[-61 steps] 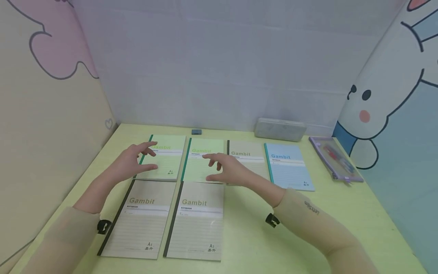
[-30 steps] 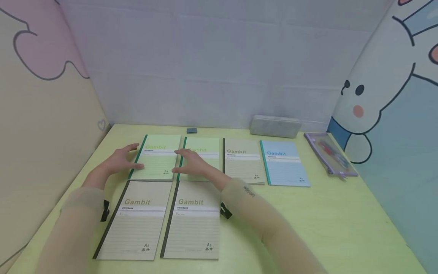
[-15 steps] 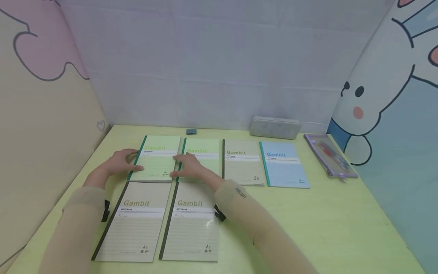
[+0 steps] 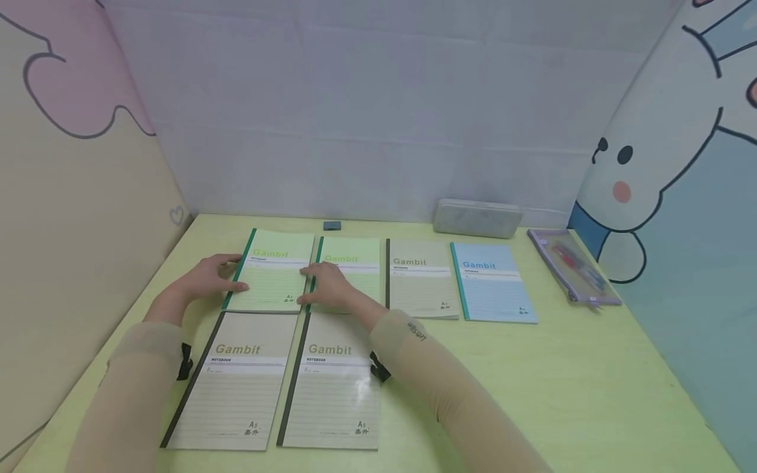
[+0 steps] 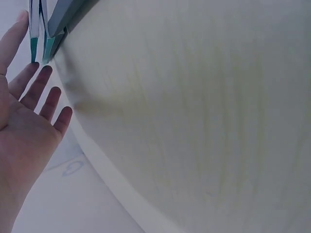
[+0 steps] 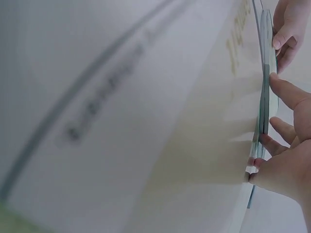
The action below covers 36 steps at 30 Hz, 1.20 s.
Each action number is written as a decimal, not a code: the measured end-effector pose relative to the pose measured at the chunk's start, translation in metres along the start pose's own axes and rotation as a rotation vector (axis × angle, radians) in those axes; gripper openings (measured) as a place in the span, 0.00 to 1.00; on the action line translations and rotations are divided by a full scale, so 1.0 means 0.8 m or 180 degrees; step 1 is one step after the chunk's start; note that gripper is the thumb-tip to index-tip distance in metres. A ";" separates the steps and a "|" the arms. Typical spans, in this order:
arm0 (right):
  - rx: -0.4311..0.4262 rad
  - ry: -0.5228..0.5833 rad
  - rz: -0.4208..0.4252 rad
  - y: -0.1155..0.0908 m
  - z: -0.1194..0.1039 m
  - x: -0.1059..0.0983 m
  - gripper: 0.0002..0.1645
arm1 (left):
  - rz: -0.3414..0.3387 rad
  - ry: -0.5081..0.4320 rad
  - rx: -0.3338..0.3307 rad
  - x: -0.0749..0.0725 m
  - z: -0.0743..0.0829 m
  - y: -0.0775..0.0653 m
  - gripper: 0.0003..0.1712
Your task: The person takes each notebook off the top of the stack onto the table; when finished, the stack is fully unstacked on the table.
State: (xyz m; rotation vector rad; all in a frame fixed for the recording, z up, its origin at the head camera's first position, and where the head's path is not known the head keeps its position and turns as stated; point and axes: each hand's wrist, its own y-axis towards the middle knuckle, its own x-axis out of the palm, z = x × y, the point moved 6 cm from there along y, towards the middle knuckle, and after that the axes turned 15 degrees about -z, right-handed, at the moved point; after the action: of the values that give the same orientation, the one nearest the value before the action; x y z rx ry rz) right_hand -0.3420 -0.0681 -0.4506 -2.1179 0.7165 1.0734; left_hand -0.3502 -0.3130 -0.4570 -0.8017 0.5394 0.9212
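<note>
The leftmost green notebook [image 4: 269, 279] of the far row has a hand at each side, and its far edge looks slightly raised. My left hand [image 4: 204, 279] grips its dark green spine side, thumb on the cover and fingers at the edge. At the opposite edge my right hand [image 4: 332, 286] pinches it with thumb and index finger. Under that right hand lies a second green notebook [image 4: 361, 253], partly covered. The left wrist view shows the left hand [image 5: 29, 116] beside green-spined edges; the right wrist view shows the right hand [image 6: 286, 150] against notebook edges.
A beige notebook [image 4: 422, 282] and a blue notebook [image 4: 497, 289] continue the far row. Two beige notebooks, left [image 4: 233, 381] and right [image 4: 331, 387], lie nearer. A grey pencil case [image 4: 478, 218], purple zip pouch [image 4: 573, 266] with pens and small blue block [image 4: 332, 225] are behind.
Both hands have moved left and down to the leftmost green notebook, the right coming from over the second one. In the last half second the held notebook's far edge has risen slightly.
</note>
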 end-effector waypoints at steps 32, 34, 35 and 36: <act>-0.0333 0.2297 0.0917 -0.069 0.046 -0.097 0.24 | 0.0424 -0.0125 0.0694 -0.041 0.114 -0.008 0.42; -0.0329 0.2375 0.0997 -0.080 0.049 -0.107 0.24 | 0.0446 -0.0090 0.0741 -0.040 0.125 -0.007 0.42; -0.0330 0.2404 0.1033 -0.086 0.051 -0.112 0.24 | 0.0458 -0.0080 0.0762 -0.040 0.131 -0.007 0.42; -0.0339 0.2436 0.1056 -0.092 0.051 -0.117 0.24 | 0.0470 -0.0082 0.0777 -0.040 0.136 -0.007 0.42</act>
State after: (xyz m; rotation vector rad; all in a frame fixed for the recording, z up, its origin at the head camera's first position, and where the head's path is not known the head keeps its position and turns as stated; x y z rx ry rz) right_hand -0.3581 0.0261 -0.3688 -2.5678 1.4264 0.4172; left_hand -0.3535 -0.2440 -0.3668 -0.5344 0.6810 0.9778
